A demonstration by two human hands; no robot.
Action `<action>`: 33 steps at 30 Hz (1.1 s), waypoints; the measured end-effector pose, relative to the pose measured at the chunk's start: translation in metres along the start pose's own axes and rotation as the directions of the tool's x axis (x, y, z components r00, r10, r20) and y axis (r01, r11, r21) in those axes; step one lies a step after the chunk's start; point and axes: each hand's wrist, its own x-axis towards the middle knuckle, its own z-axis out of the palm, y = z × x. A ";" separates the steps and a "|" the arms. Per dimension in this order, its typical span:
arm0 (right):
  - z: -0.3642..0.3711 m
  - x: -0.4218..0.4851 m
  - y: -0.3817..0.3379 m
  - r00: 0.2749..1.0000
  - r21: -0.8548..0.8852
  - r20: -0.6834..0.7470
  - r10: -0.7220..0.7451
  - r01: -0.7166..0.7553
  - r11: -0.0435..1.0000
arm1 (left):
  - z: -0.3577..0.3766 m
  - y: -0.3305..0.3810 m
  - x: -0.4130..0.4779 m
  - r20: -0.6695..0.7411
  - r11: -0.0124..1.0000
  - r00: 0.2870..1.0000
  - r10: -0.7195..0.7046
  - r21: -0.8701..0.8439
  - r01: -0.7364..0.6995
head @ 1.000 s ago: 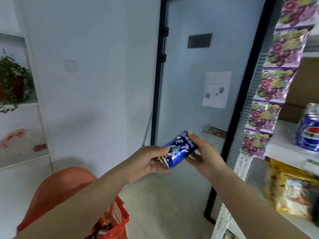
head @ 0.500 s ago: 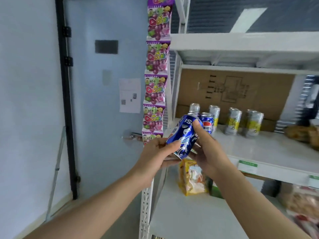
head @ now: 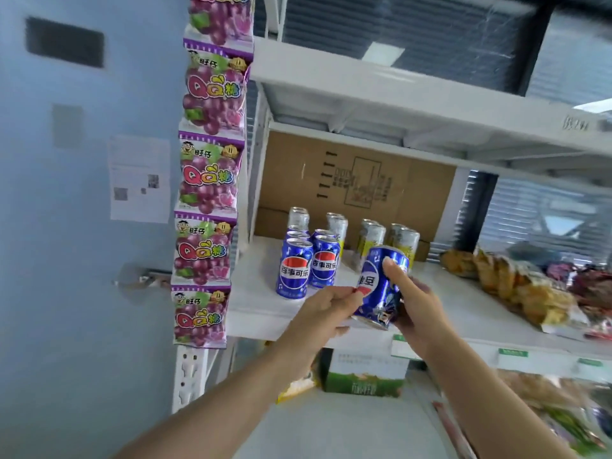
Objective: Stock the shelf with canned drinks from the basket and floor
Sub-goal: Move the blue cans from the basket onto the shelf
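Your single head camera faces forward and slightly upward at the shelf (head: 256, 293), close in, before its left end.

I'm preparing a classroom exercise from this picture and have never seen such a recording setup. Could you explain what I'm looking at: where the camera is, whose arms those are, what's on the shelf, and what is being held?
There is no machine here. A person wears a wide-angle camera on the head, so you look forward and down along their own bare arms. The left hand and right hand together hold one blue cola can, slightly tilted, at the front edge of a white shelf. Standing on that shelf are more blue cans, with silver-and-yellow cans behind and beside them. A cardboard sheet stands at the back and snack bags lie to the right. A strip of purple candy packets hangs at the shelf's left post.
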 end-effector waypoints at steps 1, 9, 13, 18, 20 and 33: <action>-0.007 0.003 0.001 1.000 0.015 -0.006 0.002 -0.002 1.000 | 0.001 0.000 0.004 0.015 1.000 1.000 -0.002 0.000 0.002; -0.026 0.047 0.017 0.997 0.021 0.065 -0.045 0.044 0.999 | -0.011 0.024 0.033 0.024 0.978 0.996 0.081 0.189 -0.085; -0.026 0.059 0.030 0.989 0.006 0.142 -0.044 0.043 0.999 | -0.014 0.041 0.048 -0.024 0.947 0.983 0.181 0.274 -0.168; -0.027 0.071 0.037 0.989 0.201 0.129 -0.066 0.039 0.979 | -0.002 0.038 0.062 -0.073 0.886 0.982 0.176 0.446 -0.126; -0.026 0.074 0.032 0.988 0.337 0.130 -0.078 0.029 0.941 | 0.005 0.030 0.065 -0.148 0.894 0.987 0.064 0.448 0.009; -0.060 0.072 0.006 0.962 0.078 0.217 -0.165 0.152 0.985 | 0.019 0.046 0.094 -0.127 0.993 0.986 -0.109 -0.068 0.101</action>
